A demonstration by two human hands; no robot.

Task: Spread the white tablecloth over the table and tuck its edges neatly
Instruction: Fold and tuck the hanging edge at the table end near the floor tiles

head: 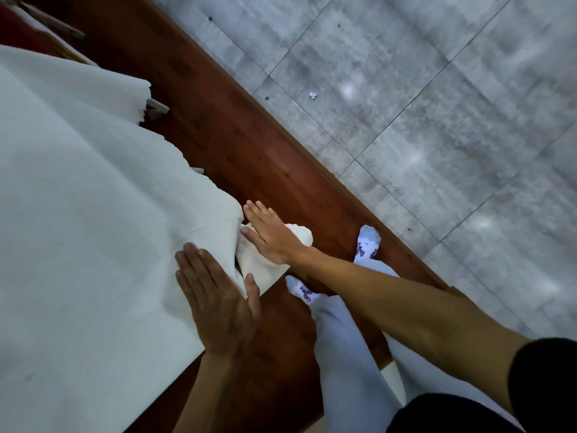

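Observation:
The white tablecloth (87, 220) covers the table across the left half of the view, down to its near corner. My left hand (215, 298) lies flat on the cloth at that corner, fingers straight, thumb over the edge. My right hand (271, 235), fingers straight, presses against the loose flap of cloth (262, 270) that hangs off the corner. The flap is bunched and folded under my right palm.
A red-brown wooden platform (243, 142) runs diagonally beside the table, with grey floor tiles (437, 104) beyond its edge. My feet in patterned white socks (368, 242) stand on the platform close to the corner. More white folded cloth (131, 92) lies at the upper left.

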